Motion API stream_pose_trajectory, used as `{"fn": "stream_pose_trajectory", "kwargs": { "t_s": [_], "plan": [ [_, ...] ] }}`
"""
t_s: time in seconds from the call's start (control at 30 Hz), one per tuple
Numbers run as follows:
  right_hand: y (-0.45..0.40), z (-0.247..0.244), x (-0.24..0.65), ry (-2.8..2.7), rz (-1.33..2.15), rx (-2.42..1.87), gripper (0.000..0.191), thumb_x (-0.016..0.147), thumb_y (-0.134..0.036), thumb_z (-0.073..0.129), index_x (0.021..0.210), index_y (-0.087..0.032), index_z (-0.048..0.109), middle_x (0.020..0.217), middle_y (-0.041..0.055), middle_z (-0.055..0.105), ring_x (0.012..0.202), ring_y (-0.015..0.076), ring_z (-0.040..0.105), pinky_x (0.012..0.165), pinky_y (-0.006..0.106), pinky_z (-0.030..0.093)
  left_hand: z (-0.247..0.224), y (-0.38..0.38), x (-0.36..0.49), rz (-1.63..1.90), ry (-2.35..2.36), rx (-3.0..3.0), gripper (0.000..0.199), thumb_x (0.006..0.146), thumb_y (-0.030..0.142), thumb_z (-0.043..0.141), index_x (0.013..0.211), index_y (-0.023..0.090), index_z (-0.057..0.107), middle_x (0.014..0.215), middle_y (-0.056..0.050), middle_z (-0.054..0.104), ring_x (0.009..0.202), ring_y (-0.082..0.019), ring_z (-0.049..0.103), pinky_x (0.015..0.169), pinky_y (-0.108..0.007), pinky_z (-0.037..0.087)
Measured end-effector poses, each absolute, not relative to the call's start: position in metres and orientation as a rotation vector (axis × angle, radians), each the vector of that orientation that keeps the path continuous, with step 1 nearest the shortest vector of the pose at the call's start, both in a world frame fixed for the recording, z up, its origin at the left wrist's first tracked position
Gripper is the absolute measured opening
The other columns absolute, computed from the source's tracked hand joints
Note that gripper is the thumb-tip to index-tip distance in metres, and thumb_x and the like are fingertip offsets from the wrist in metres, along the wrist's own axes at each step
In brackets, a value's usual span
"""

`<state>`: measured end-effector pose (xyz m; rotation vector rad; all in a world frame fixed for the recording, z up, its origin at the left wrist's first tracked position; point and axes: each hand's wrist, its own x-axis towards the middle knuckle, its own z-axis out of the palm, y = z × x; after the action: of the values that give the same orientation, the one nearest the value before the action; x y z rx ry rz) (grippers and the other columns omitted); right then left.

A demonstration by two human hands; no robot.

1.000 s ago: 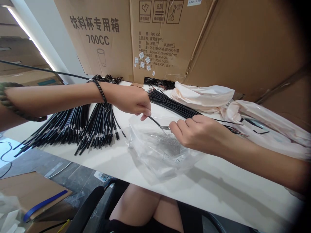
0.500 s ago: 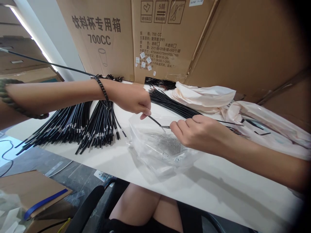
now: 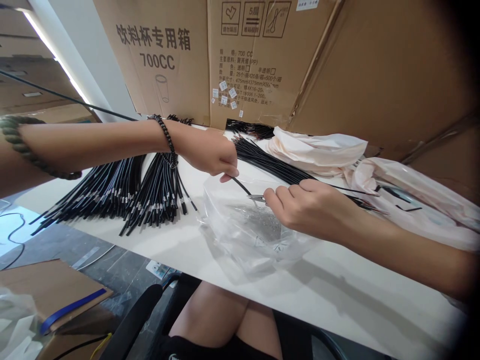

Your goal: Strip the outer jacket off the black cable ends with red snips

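Head view: left hand [image 3: 215,154] pinches one black cable [image 3: 242,186], end poking out past the fingers over the clear plastic bag [image 3: 240,252]. Right hand [image 3: 302,206] is closed on a small metal tool [image 3: 256,198]; only the tip shows, right at the cable end. Can't tell if it grips. Bundled black cables [image 3: 150,197] lie left on the white table [image 3: 337,295].

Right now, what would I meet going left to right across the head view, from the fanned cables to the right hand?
Fanned black cables, left hand, exposed end of the held cable, metal tool, right hand.
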<state>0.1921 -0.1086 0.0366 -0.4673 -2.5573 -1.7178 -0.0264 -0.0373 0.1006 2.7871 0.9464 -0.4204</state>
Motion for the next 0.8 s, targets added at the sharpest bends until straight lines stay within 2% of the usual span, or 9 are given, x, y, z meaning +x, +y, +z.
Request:
{"fn": "stream_pose_trajectory", "kwargs": {
  "t_s": [0.2, 0.47, 0.8],
  "plan": [
    [-0.1077, 0.0356, 0.1935, -2.487, -1.815, -0.450, 0.026, 0.077, -0.006, 0.053, 0.060, -0.020, 0.040, 0.048, -0.0073, 0.031, 0.042, 0.0104, 0.026, 0.048, 0.026, 0.017, 0.0998, -0.0362, -0.0289, -0.404, 0.935, 2.628, 0.036, 0.095, 0.028, 0.041, 0.070, 0.016, 0.062, 0.057, 0.003, 0.052, 0.052, -0.007, 0.038, 0.056, -0.021, 0.029],
    [-0.1074, 0.0356, 0.1917, -2.483, -1.827, -0.429, 0.018, 0.082, -0.007, 0.053, 0.067, -0.017, 0.052, 0.051, -0.0073, 0.030, 0.046, 0.0105, 0.023, 0.049, 0.026, 0.018, 0.1008, -0.0358, -0.0246, -0.545, 1.048, 2.488, 0.036, 0.095, 0.030, 0.042, 0.070, 0.016, 0.064, 0.054, 0.004, 0.051, 0.050, -0.008, 0.039, 0.060, -0.023, 0.030],
    [-0.1056, 0.0331, 0.1892, -2.501, -1.809, -0.384, 0.021, 0.078, -0.004, 0.051, 0.063, -0.018, 0.046, 0.049, -0.0067, 0.033, 0.043, 0.0098, 0.026, 0.049, 0.026, 0.018, 0.1032, -0.0342, -0.0236, -0.585, 0.975, 2.471, 0.038, 0.095, 0.029, 0.042, 0.064, 0.018, 0.061, 0.048, 0.006, 0.044, 0.048, -0.008, 0.032, 0.056, -0.024, 0.029]
  ]
}}
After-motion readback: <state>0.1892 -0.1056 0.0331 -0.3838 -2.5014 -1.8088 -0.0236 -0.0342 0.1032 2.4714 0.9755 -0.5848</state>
